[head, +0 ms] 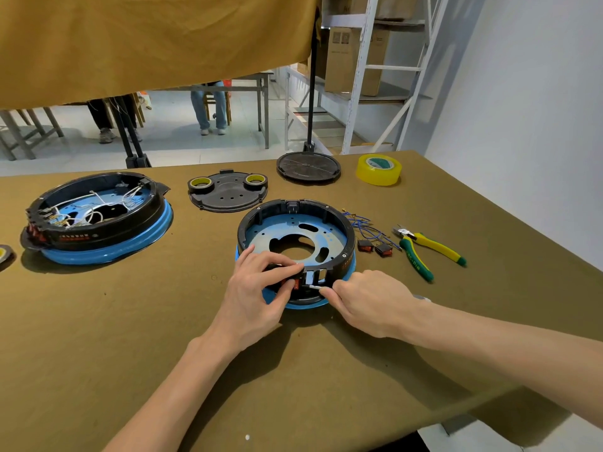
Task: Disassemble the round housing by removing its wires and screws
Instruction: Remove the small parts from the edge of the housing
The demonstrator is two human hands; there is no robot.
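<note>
Two bare hands worked at the near wall of a round housing [295,243] that sat on the olive-covered bench [163,321], its black ring resting on a blue rim and its blue inner plate bare of wires. The left hand [257,288] had its fingers [284,267] curled over the wall, pinched around a red switch [293,283] set in it. The right hand [372,301] had its fingers closed on a thin metal tool [314,287], whose tip touched the wall just beside the switch, below two empty rectangular slots. To the right of the housing lay a bundle of blue wires [362,223], two loose red switches [375,247] and a pair of yellow-and-green pliers [424,247]. A second housing [98,216], with white wires inside, stood well apart on the left. Farther back lay a black cover plate [228,190] carrying two tape rolls, a round black lid [308,166] and a roll of yellow tape [378,169].
</note>
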